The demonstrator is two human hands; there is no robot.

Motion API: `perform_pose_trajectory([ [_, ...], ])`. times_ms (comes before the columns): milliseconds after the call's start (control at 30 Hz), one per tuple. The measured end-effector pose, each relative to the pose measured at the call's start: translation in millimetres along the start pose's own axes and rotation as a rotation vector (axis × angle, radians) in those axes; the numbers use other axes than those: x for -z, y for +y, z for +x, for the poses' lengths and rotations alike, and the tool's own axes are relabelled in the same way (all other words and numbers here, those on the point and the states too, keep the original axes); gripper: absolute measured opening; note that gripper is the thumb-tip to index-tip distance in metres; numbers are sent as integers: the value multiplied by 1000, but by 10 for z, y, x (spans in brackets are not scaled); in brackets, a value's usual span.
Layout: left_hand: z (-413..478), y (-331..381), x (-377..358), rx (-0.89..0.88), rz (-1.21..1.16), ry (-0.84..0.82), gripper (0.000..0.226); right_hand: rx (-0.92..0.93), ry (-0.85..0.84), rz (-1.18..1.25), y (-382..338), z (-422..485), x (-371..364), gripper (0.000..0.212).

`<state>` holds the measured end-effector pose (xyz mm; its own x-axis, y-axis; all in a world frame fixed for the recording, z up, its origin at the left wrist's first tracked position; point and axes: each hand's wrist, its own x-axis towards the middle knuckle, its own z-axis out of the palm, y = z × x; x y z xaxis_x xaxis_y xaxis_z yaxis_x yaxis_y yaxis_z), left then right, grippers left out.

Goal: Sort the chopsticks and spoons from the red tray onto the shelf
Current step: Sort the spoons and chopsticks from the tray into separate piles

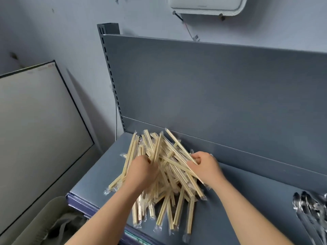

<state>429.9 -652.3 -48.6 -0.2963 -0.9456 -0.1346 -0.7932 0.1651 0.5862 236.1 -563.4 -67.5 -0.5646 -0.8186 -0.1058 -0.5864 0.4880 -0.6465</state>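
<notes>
A loose heap of wrapped wooden chopsticks [166,152] lies on the left part of the grey-blue shelf [247,191]. My left hand [143,170] is closed on several chopsticks at the heap's left side. At the right side of the heap, my right hand [205,167] grips several more chopsticks between thumb and fingers. Wrapped metal spoons [311,209] lie in a pile at the shelf's far right edge. The red tray is out of view.
The shelf's upright back panel [212,85] rises directly behind the heap. A white board [35,121] leans against the wall to the left. A grey cloth or bag [58,223] sits below the shelf's left corner. A white device [207,4] hangs on the wall above.
</notes>
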Motion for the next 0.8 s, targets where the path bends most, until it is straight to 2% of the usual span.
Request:
perform_pose_trajectory([
  [100, 76, -60, 31, -96, 50, -53, 34, -66, -7, 25, 7, -60, -8, 41],
  [233, 116, -79, 99, -218, 154, -105, 30, -126, 56, 102, 14, -216, -3, 34],
  [333, 91, -51, 155, -365, 322, -21, 35, -174, 181, 159, 43, -406, 38, 22],
  [400, 53, -8, 188, -476, 335, 36, 39, -218, 276, 206, 84, -582, 100, 22],
  [500, -29, 96, 179, -610, 196, -9, 38, -271, 421, 258, 195, -904, 246, 21],
  [667, -336, 350, -33, -760, -133, -260, 21, -367, 661, 398, 593, -1550, 512, 22],
  [800, -707, 612, -378, -737, -348, -471, 10, -451, 837, 491, 1014, -2180, 767, 21],
])
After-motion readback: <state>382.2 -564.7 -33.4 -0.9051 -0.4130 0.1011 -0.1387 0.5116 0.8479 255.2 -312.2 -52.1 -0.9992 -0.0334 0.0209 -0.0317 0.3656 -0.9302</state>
